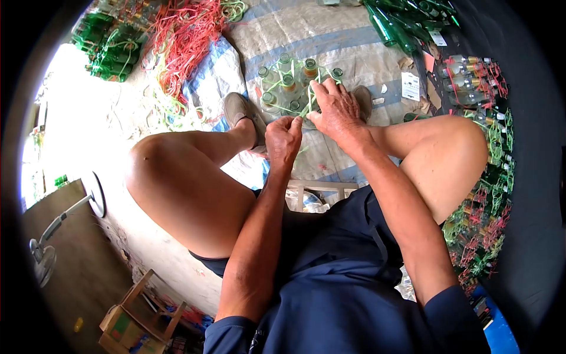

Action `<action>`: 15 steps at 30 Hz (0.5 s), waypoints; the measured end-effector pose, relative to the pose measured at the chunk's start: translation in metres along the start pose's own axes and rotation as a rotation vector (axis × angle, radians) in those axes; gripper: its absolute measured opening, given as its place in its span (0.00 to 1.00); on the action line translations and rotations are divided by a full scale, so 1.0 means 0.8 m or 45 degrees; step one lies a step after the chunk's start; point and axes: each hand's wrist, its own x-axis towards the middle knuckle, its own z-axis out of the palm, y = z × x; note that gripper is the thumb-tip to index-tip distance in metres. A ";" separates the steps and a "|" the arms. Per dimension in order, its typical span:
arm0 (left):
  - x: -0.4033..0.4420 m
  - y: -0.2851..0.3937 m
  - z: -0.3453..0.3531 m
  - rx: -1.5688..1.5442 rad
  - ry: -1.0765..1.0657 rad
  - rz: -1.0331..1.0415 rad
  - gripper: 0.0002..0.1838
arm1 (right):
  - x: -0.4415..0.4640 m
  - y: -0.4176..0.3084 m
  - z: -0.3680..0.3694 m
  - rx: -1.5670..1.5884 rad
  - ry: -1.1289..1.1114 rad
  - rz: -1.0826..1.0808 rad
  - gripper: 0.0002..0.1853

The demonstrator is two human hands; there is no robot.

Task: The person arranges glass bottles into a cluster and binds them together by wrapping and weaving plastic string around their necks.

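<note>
A cluster of clear glass bottles [270, 99] stands upright between my feet, bound with green plastic strap [305, 108]. My left hand [284, 138] is closed at the near edge of the cluster, thumb and forefinger pinching the strap's end. Over the right side of the bottles, my right hand [339, 112] has its fingers bent on the strap and its thumb close to the left hand's fingertips. Strap runs between the two hands. The right palm hides part of the nearest bottles.
Red strap strands [186, 44] are heaped at the upper left beside green bottles [112, 53]. More green bottles [392, 26] lie at the upper right. Tied bottle bundles [469, 82] line the right side. A standing fan [44, 259] and wooden stool [132, 318] are at lower left.
</note>
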 end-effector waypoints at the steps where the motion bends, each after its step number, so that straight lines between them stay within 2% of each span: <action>1: 0.000 0.011 -0.004 0.074 -0.002 0.016 0.16 | 0.000 0.000 0.003 0.003 0.023 0.011 0.35; 5: 0.007 0.025 -0.015 0.351 -0.021 0.306 0.13 | -0.002 0.002 0.004 0.050 0.013 0.067 0.34; 8: 0.025 0.043 -0.026 0.431 -0.183 0.320 0.12 | -0.003 0.004 0.005 0.078 0.020 0.068 0.34; 12: 0.041 0.077 -0.031 0.647 -0.224 0.505 0.10 | -0.003 0.005 0.004 0.080 0.011 0.084 0.34; 15: 0.061 0.094 -0.031 0.881 -0.292 0.603 0.09 | -0.004 0.007 0.006 0.056 -0.012 0.097 0.40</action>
